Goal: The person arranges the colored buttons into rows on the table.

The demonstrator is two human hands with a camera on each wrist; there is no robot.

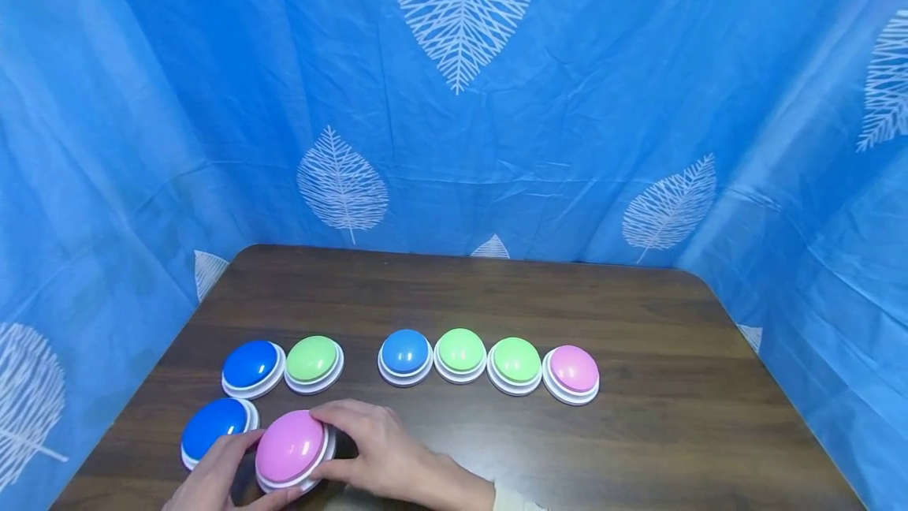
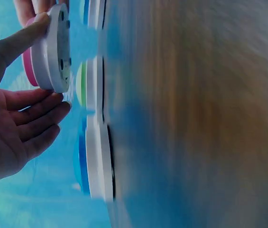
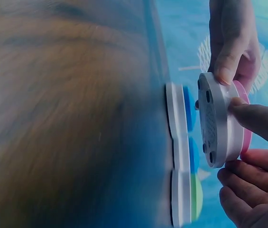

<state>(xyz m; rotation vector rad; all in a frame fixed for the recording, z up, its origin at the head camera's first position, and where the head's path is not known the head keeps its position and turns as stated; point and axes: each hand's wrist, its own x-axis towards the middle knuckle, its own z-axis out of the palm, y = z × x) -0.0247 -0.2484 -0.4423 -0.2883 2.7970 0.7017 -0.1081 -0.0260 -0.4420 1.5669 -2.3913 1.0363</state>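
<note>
Both hands hold a pink dome push button (image 1: 289, 446) with a white base, one from each side. My left hand (image 1: 213, 479) grips its left edge, thumb at the near rim. On the opposite side, my right hand (image 1: 386, 448) pinches the base between thumb and fingers. The wrist views show the button raised off the table and tilted on edge to the cameras, its white underside (image 3: 209, 121) with small dark feet exposed. A blue button (image 1: 213, 428) lies right beside the left hand, partly covered by the fingers.
Behind the hands lie another blue button (image 1: 250, 363) and a green button (image 1: 312, 359). Farther right, a row holds a lighter blue button (image 1: 405, 352), two green buttons (image 1: 459, 350) and a pink button (image 1: 574, 369). Blue leaf-print curtains (image 1: 461, 140) surround the brown wooden table (image 1: 638, 448).
</note>
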